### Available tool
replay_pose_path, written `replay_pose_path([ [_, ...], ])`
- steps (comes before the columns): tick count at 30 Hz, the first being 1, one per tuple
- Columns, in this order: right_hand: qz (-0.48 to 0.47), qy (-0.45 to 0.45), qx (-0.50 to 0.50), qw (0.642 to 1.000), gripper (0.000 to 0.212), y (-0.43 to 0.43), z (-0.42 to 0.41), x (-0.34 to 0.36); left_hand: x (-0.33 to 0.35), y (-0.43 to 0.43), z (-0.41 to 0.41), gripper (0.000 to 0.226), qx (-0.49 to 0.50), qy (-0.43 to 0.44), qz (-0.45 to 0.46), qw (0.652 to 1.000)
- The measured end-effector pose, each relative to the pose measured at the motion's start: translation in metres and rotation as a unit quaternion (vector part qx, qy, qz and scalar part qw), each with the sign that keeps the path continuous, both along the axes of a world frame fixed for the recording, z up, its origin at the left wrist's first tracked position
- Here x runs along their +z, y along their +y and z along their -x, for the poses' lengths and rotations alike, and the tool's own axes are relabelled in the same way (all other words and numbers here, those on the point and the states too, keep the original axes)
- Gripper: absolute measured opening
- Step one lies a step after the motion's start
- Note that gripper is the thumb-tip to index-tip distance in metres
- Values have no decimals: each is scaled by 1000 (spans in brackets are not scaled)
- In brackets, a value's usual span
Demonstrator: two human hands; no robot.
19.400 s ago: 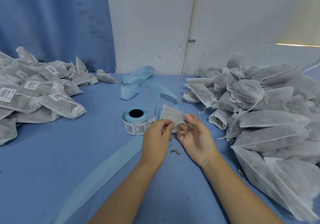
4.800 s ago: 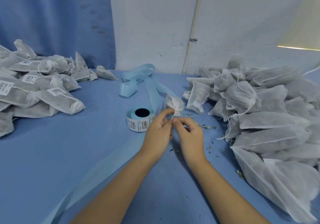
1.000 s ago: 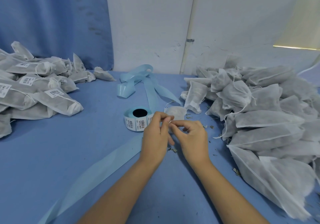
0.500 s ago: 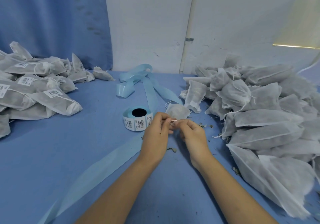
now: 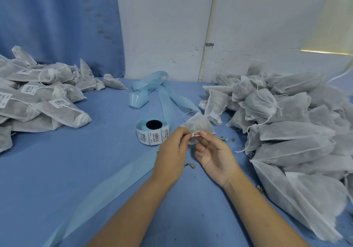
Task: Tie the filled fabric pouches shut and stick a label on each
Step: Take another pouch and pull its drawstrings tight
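The left hand (image 5: 172, 147) and the right hand (image 5: 214, 155) met at the fingertips and both pinched the thin white drawstring (image 5: 196, 133), which made a small loop between them. The right palm was turned up, and its other fingers were loosely curled. Half a second earlier the two hands were pressed closer together and no loop could be seen. Now they had come a little apart and the right hand had rolled outward. I judged this to be the middle of making a knot, with the loop formed but not yet pulled tight.

The pouch (image 5: 198, 124) in work was just behind the fingertips, at 12 o'clock from them, with its gathered neck toward the hands. It carried no label that I could see, so the sticking step remained for this one.

At 10 o'clock from the hands, near them, the label roll (image 5: 152, 131) stood on the table (image 5: 76, 170). Its empty blue backing strip (image 5: 166, 101) ran away toward 12 o'clock. Small dried crumbs (image 5: 190, 165) lay between the wrists. At 3 o'clock was the large heap of unlabelled pouches (image 5: 286, 132). At 9 o'clock, well apart, was the heap of labelled pouches (image 5: 38, 103). Much of the task was clearly left.
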State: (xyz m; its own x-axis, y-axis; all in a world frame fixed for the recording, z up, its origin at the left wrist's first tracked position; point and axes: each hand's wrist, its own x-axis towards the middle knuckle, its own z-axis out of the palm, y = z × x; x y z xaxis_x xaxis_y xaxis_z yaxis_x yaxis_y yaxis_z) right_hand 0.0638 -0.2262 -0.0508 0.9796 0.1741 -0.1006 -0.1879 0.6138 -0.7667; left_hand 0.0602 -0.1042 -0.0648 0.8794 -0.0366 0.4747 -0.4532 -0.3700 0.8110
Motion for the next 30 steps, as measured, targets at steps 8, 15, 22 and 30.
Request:
replay_pose_path([
  [8,-27,5,-25,999,5,-2,-3,-3,-3,1,-4,10,29,6,-15,999],
  [15,-47,15,-37,998,13,-3,-4,-4,-5,0,-5,11,53,24,-13,998],
  [22,-62,4,-40,997,15,-3,-4,-4,-3,-1,-5,12,55,47,1,997],
  [30,-82,-6,-20,996,10,-4,-4,-4,-2,0,-1,14,90,4,-116,989],
])
